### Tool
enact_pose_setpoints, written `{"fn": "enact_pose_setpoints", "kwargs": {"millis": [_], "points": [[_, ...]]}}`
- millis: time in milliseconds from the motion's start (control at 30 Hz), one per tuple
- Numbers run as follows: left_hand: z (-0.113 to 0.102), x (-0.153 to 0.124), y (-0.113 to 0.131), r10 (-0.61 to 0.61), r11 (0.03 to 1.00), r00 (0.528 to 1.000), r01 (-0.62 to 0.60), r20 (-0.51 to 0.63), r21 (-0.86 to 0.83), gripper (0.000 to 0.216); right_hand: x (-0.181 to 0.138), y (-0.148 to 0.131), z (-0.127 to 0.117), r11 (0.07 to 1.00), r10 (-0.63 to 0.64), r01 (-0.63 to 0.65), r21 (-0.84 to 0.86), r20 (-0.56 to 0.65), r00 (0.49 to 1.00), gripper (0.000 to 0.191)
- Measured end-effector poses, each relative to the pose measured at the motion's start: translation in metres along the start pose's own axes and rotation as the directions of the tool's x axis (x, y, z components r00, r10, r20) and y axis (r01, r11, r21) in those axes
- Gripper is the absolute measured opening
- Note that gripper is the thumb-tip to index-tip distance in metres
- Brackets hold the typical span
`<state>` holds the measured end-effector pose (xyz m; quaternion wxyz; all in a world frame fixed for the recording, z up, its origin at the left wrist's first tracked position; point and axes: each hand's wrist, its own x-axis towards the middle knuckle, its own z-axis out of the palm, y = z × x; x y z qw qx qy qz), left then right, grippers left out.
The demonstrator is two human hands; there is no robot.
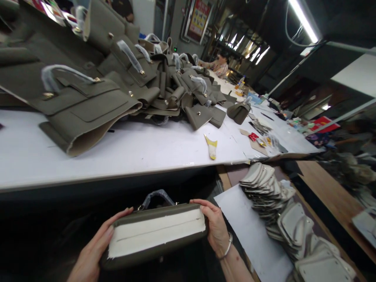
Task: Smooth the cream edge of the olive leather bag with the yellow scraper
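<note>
Between my two hands, in front of the table edge, is an olive-grey handbag (pixel 152 250) with its pale bottom panel (pixel 158 231) facing me. A plastic-wrapped handle (pixel 158 194) sticks out on its far side. My left hand (pixel 98 243) grips the left end, with the thumb side along the edge. At the other end, my right hand (pixel 213 223) has its fingers closed round the corner; a bracelet is on that wrist. On the white table (pixel 141 156) beyond lies a heap of similar unfinished handbags (pixel 164 86), the nearest handbag (pixel 91 105) with its open end toward me.
A yellow-and-white tool (pixel 212 147) lies near the table's front edge. Stacks of pale bag panels (pixel 293 223) fill a lower board on the right, beside a white sheet (pixel 252 227). Another person (pixel 221 66) sits at the table's far end.
</note>
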<state>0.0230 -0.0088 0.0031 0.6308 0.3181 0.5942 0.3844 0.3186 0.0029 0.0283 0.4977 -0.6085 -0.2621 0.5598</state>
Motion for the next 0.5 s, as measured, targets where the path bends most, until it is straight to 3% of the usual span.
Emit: {"fn": "enact_pose_setpoints", "kwargs": {"millis": [233, 367, 500], "points": [[0.001, -0.001, -0.003, 0.018, 1.000, 1.000, -0.018, -0.014, 0.015, 0.050, 0.002, 0.014, 0.005, 0.989, -0.101, 0.088, -0.118, -0.112, 0.989, 0.027], [-0.011, 0.013, -0.009, -0.010, 1.000, 0.997, 0.012, 0.079, -0.021, 0.055, -0.001, 0.008, 0.008, 0.983, -0.136, 0.124, -0.137, -0.083, 0.987, 0.030], [-0.014, 0.037, -0.012, 0.081, 0.996, 0.991, -0.085, 0.106, 0.034, 0.054, 0.005, 0.009, 0.005, 0.985, -0.137, 0.131, -0.113, -0.043, 0.990, 0.038]]}}
